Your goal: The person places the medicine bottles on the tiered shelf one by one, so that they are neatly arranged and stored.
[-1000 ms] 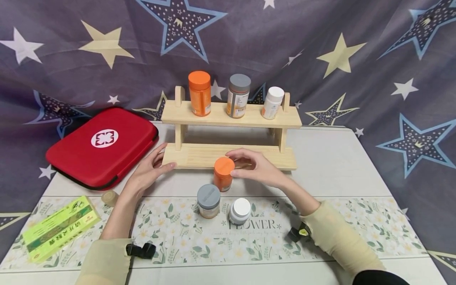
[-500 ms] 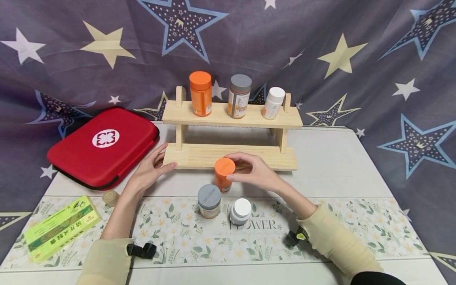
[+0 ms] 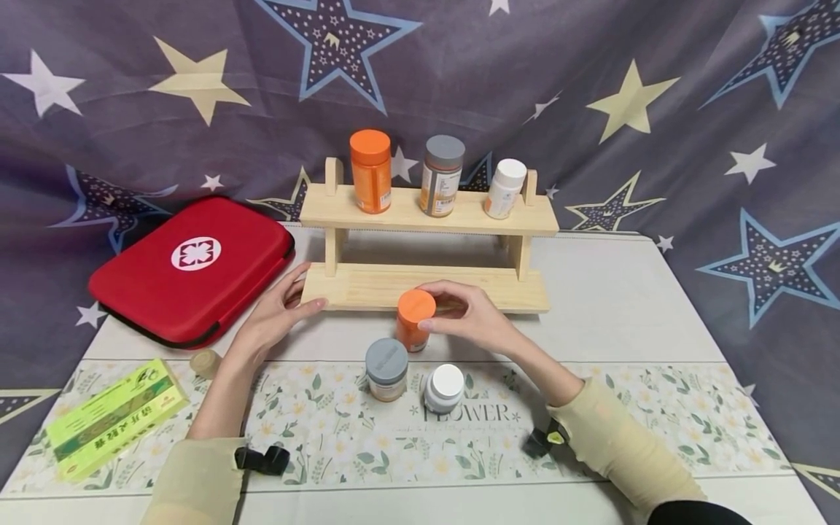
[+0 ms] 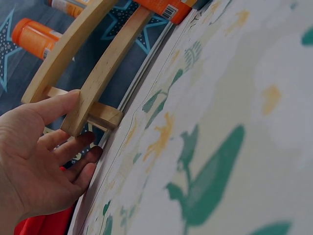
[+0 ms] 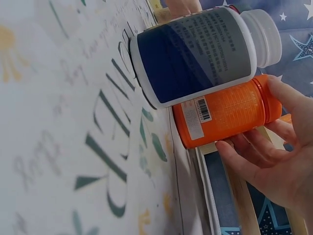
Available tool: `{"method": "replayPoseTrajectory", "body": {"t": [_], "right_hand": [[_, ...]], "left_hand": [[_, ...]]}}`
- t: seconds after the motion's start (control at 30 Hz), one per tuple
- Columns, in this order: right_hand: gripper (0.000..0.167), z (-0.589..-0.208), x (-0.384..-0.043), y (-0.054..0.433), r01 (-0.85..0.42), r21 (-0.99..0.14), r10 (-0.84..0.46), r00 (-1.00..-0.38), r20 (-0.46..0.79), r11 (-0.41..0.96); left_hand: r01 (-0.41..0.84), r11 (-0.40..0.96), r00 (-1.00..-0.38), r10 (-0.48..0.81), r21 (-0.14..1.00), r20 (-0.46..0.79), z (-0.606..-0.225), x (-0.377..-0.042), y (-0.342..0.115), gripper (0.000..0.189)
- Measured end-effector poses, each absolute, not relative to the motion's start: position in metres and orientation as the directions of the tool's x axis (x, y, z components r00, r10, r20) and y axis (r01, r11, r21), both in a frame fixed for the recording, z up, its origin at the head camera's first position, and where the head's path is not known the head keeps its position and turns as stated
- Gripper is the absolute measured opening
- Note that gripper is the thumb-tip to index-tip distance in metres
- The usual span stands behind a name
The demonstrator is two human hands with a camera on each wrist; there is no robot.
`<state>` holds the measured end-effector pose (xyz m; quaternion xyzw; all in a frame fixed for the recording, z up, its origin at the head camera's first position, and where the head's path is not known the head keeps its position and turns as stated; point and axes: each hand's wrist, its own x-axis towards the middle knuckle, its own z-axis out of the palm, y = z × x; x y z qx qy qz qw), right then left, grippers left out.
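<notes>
My right hand [image 3: 477, 318] holds an orange pill bottle [image 3: 413, 312] by its upper part, in front of the two-tier wooden shelf [image 3: 367, 286]. In the right wrist view, the thumb lies at the orange cap and the fingers reach round the far side. At the shelf's left end, my left hand [image 3: 267, 325] grips the lower board; the left wrist view has its thumb on top and fingers beneath. Just nearer than the orange bottle stand a grey-lidded jar [image 3: 386, 369] and a white bottle [image 3: 445, 389], both upright.
On the upper tier stand an orange bottle [image 3: 371, 173], a grey-capped bottle [image 3: 442, 179] and a small white bottle [image 3: 505, 191]. To the left lie a red first-aid case [image 3: 190, 273], a green medicine box [image 3: 117, 419] and a small tan cylinder [image 3: 205, 363].
My right hand's thumb and wrist have shifted slightly to the left around the orange bottle. The left hand and the other bottles stay put.
</notes>
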<state>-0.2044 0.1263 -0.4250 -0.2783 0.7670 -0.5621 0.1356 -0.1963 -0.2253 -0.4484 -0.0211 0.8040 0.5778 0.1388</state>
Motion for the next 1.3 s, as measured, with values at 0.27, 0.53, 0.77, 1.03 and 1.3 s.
{"method": "replayPoseTrajectory", "body": {"t": [0.27, 0.53, 0.77, 1.03, 1.3], "right_hand": [[0.045, -0.416, -0.208, 0.129, -0.294, -0.933, -0.576, -0.807, 0.127, 0.206], [0.045, -0.398, -0.211, 0.132, -0.347, -0.9, -0.577, -0.804, 0.141, 0.264], [0.044, -0.383, -0.215, 0.132, -0.385, -0.884, -0.591, -0.789, 0.167, 0.265], [0.044, -0.37, -0.218, 0.128, -0.415, -0.87, -0.598, -0.779, 0.189, 0.266], [0.043, -0.36, -0.223, 0.122, -0.421, -0.865, -0.588, -0.785, 0.197, 0.272]], "left_hand": [[-0.202, 0.352, -0.959, 0.118, 0.914, -0.258, -0.449, -0.197, -0.227, 0.092], [-0.194, 0.355, -0.959, 0.125, 0.915, -0.253, -0.448, -0.197, -0.225, 0.091], [-0.192, 0.341, -0.961, 0.127, 0.92, -0.248, -0.448, -0.198, -0.223, 0.091], [-0.187, 0.317, -0.962, 0.133, 0.93, -0.239, -0.45, -0.197, -0.224, 0.091], [-0.184, 0.321, -0.963, 0.132, 0.929, -0.237, -0.449, -0.197, -0.223, 0.091]]}}
